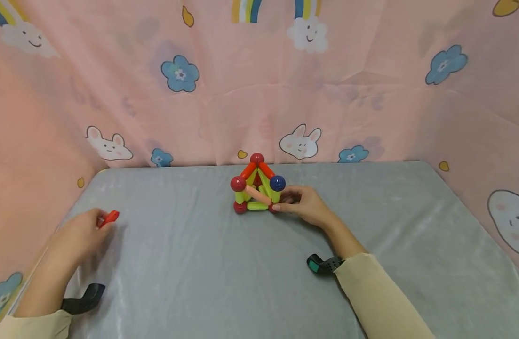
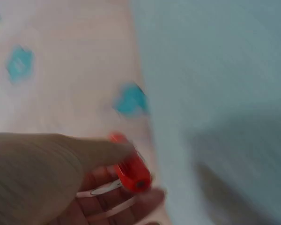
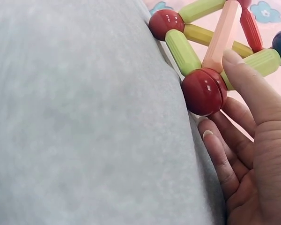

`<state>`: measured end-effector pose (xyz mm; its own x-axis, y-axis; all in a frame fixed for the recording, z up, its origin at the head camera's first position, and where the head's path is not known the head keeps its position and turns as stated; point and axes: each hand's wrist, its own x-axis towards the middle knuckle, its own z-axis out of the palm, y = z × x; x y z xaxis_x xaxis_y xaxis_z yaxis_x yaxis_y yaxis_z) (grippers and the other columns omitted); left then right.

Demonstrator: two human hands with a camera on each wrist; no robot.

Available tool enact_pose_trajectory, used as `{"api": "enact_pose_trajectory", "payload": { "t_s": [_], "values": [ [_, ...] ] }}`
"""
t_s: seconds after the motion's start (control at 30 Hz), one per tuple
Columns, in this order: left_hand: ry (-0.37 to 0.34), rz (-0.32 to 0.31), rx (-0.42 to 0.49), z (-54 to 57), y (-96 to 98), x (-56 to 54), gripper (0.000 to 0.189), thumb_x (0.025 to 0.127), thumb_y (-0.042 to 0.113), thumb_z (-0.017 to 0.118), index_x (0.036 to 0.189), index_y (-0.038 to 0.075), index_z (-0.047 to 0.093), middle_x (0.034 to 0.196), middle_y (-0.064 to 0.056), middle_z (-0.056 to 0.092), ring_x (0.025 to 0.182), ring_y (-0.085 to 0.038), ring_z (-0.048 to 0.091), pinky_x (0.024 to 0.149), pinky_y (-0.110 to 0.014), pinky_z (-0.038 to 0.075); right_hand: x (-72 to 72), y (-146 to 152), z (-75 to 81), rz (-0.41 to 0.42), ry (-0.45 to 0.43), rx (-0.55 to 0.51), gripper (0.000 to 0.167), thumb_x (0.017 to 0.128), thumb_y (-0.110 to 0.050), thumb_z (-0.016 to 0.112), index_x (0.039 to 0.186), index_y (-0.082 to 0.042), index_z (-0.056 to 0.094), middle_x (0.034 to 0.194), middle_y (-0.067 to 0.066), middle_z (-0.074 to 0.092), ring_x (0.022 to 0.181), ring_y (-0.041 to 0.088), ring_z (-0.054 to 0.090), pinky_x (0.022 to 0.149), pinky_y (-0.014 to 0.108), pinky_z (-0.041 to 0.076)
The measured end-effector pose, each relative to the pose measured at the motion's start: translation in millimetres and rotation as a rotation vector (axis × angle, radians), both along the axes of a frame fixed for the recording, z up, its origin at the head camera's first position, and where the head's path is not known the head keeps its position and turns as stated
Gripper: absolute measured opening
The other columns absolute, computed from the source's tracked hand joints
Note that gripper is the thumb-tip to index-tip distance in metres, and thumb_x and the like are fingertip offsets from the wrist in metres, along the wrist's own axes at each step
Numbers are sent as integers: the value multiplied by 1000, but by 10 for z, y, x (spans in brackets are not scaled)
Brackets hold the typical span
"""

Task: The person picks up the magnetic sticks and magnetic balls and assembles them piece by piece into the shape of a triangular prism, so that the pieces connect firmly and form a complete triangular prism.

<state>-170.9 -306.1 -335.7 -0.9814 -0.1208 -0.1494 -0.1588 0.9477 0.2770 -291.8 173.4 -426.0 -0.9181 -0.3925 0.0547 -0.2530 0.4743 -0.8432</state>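
Note:
A small house-shaped frame of magnetic sticks and balls (image 1: 257,205) stands on the grey cloth. It has red balls, one blue ball (image 1: 277,183), green and red sticks, and a peach stick (image 3: 223,35) slanting across the front. My right hand (image 1: 307,205) grips the frame at its lower right corner. The thumb lies by the peach stick's end, and the fingers curl behind the red corner ball (image 3: 202,92). Off to the left, my left hand (image 1: 82,232) pinches a red magnetic stick (image 2: 131,171) between thumb and fingers, above the cloth and apart from the frame.
The grey cloth (image 1: 200,273) covers the table. A pink patterned curtain (image 1: 242,94) rises along the back and both sides. Each wrist wears a black band (image 1: 84,299).

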Motion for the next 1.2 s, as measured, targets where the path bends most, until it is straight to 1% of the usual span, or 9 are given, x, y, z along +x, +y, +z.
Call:
{"api": "enact_pose_trajectory", "payload": {
  "t_s": [0.13,0.27,0.37,0.47,0.53,0.67,0.83,0.97,1.2],
  "values": [
    [200,-132,54,255,591,-197,33,96,28,69,119,5,66,104,-19,72,86,-29,64,60,-30,42,12,24,1,-8,3,-3,38,84,-31,82,115,-10,73,104,7,75,88,18,66,82,27,55],
    [366,-257,113,463,1198,-378,26,93,24,74,115,12,72,105,-12,75,91,-29,66,68,-36,49,18,35,-5,-8,2,-2,36,85,-31,82,113,-11,73,104,7,75,89,18,66,83,29,55],
    [416,-362,161,510,1588,-504,27,90,23,77,115,13,74,110,-8,75,97,-27,66,78,-41,57,17,31,-23,-4,-2,-1,36,85,-32,82,114,-12,73,104,6,75,89,19,66,84,32,55],
    [409,-439,223,489,1898,-613,30,88,22,79,117,13,76,114,-6,75,107,-26,66,90,-44,58,9,30,-43,0,-5,-7,36,85,-32,81,115,-12,74,105,6,75,89,20,66,84,33,55],
    [397,-473,244,460,2053,-678,32,87,23,80,118,15,76,113,-5,76,107,-25,65,91,-42,58,7,27,-41,9,-5,-14,36,86,-32,81,116,-12,74,105,6,75,89,20,66,83,32,56],
    [373,-523,283,417,2245,-767,31,86,23,81,116,16,77,108,-3,75,101,-23,64,83,-36,60,3,12,-16,32,-3,-24,34,88,-30,79,116,-11,74,103,6,75,88,18,66,80,27,55],
    [389,-546,330,360,2292,-810,29,86,19,81,114,15,78,107,-3,75,100,-23,64,82,-36,60,10,18,3,42,11,-35,34,88,-28,78,117,-9,73,102,8,75,86,17,66,77,25,55],
    [459,-567,304,338,2313,-814,31,85,21,82,115,16,78,104,-3,74,97,-22,64,80,-36,60,26,36,0,39,14,-32,33,89,-26,78,116,-9,73,102,8,75,86,18,66,77,24,55],
    [412,-575,267,274,2395,-843,33,85,24,82,115,13,77,107,-5,73,95,-21,61,78,-33,58,18,35,-5,31,7,-39,34,89,-29,78,117,-10,73,104,8,75,87,16,66,76,25,55]
  ]
}}
